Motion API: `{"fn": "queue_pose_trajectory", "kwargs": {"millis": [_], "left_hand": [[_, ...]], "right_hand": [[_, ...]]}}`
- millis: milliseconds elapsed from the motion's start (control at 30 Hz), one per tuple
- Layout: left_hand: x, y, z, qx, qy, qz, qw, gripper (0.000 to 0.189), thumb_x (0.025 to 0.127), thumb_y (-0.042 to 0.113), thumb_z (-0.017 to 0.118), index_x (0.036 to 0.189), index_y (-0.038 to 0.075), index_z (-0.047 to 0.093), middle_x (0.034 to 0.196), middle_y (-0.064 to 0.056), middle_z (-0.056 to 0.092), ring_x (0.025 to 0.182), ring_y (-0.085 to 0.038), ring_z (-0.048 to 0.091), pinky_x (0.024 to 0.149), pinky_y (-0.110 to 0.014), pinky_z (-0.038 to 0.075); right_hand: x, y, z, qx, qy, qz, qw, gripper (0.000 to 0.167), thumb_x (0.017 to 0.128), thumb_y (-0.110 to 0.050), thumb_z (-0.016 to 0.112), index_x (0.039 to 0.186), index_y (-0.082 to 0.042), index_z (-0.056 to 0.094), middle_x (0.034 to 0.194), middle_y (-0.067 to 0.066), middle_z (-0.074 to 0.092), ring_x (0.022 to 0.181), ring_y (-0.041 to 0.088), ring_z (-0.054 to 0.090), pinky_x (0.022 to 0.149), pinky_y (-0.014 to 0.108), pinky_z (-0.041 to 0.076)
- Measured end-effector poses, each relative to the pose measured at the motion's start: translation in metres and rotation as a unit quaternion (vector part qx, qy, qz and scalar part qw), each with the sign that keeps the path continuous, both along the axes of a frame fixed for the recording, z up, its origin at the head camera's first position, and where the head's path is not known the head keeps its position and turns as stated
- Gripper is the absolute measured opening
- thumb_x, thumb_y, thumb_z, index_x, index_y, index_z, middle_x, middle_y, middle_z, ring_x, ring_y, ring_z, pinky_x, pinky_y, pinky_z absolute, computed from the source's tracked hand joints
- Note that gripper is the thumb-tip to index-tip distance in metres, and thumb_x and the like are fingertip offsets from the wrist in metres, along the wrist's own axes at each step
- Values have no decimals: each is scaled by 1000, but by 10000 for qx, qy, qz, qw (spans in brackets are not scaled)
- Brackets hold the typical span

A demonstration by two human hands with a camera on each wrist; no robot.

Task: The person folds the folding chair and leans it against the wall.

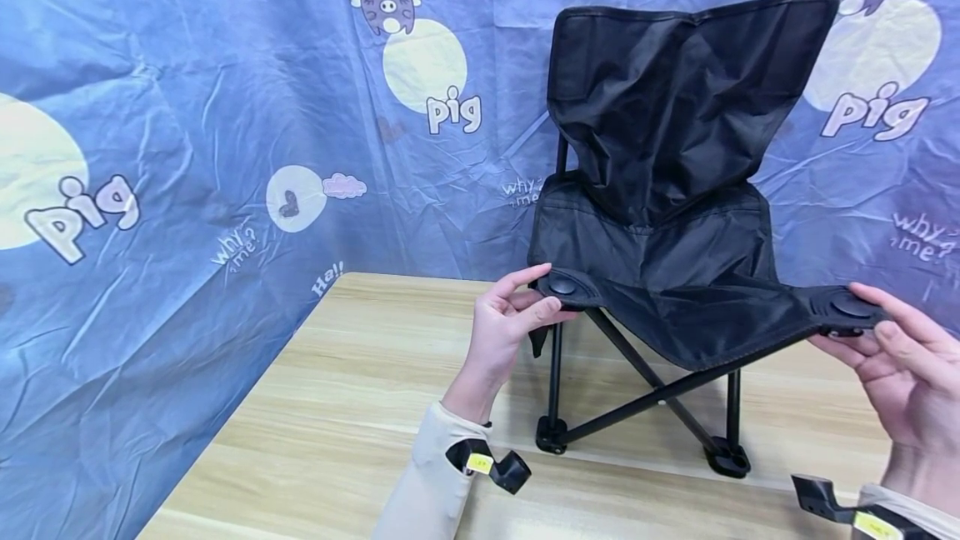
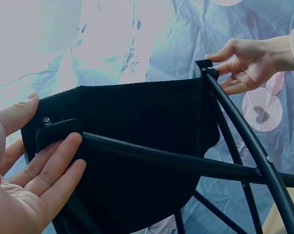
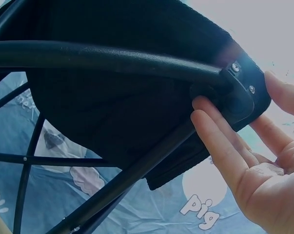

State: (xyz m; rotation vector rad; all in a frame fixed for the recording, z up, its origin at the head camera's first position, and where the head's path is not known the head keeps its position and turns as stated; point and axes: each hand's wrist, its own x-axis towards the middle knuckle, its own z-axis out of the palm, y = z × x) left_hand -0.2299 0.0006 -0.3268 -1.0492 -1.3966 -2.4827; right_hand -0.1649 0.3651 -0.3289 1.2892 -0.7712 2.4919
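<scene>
A black folding chair (image 1: pixel 675 323) stands unfolded on the wooden table, its fabric back upright and its seat sagging in the middle. My left hand (image 1: pixel 517 307) grips the front left seat corner, thumb and index finger around the round black cap there. At the front right corner, my right hand (image 1: pixel 907 348) holds the seat edge the same way. From below, the left wrist view shows the left fingers (image 2: pixel 64 151) under a plastic joint (image 2: pixel 59 131) where a tube meets the fabric. In the right wrist view, fingertips touch the underside beside the screwed corner bracket (image 3: pixel 239 92).
The light wooden table (image 1: pixel 337 407) carries the chair's plastic feet (image 1: pixel 727 458). Crossed black tubes (image 1: pixel 660 394) run beneath the seat front. Behind the table hangs a blue cloth (image 1: pixel 225 107) printed with pigs and words.
</scene>
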Motion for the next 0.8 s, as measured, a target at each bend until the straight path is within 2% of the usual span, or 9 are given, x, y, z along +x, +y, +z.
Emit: {"fn": "queue_pose_trajectory", "kwargs": {"millis": [200, 267, 433, 500, 600, 800], "left_hand": [[0, 1, 2, 40, 21, -13, 10000, 81, 81, 24, 83, 130, -25, 41, 105, -50, 55, 77, -22, 74, 83, -40, 59], [0, 1, 2, 80, 18, -42, 10000, 76, 82, 19, 82, 130, -25, 42, 103, -42, 62, 78, -22, 74, 83, -41, 59], [1, 2, 3, 165, 3, -144, 9998, 70, 83, 11, 79, 130, -25, 42, 98, -11, 74, 79, -22, 74, 81, -39, 59], [2, 3, 4, 167, -3, -143, 9998, 69, 83, 11, 79, 130, -24, 42, 97, -7, 74, 79, -22, 74, 80, -38, 60], [2, 3, 6, 154, -17, -110, 9998, 67, 83, 10, 78, 130, -23, 44, 98, -11, 74, 79, -22, 74, 80, -39, 60], [3, 4, 8, 91, -3, -70, 9999, 64, 84, 8, 77, 130, -23, 44, 103, -31, 68, 79, -22, 74, 80, -40, 60]], "right_hand": [[0, -3, 2, -11, 63, -1, 10000, 44, 98, 16, 8, 133, 32, 30, 123, 48, 50, 114, 54, 56, 94, 59, 49], [0, -3, 2, -22, 67, 44, 10000, 44, 98, 16, 8, 133, 32, 30, 123, 48, 50, 114, 54, 56, 94, 59, 49], [-1, -4, 4, -38, 48, 51, 10000, 45, 98, 15, 8, 133, 32, 30, 122, 48, 51, 114, 54, 56, 93, 59, 49], [-1, -5, 5, -28, 53, 25, 10000, 44, 98, 15, 9, 133, 32, 30, 122, 48, 51, 113, 54, 57, 93, 59, 49], [-1, -6, 6, -20, 65, -33, 10000, 44, 98, 16, 10, 133, 32, 29, 121, 48, 51, 113, 54, 57, 93, 59, 50], [-1, -7, 8, -39, 11, -120, 9999, 43, 97, 16, 11, 133, 32, 30, 121, 48, 52, 113, 53, 58, 92, 59, 50]]}}
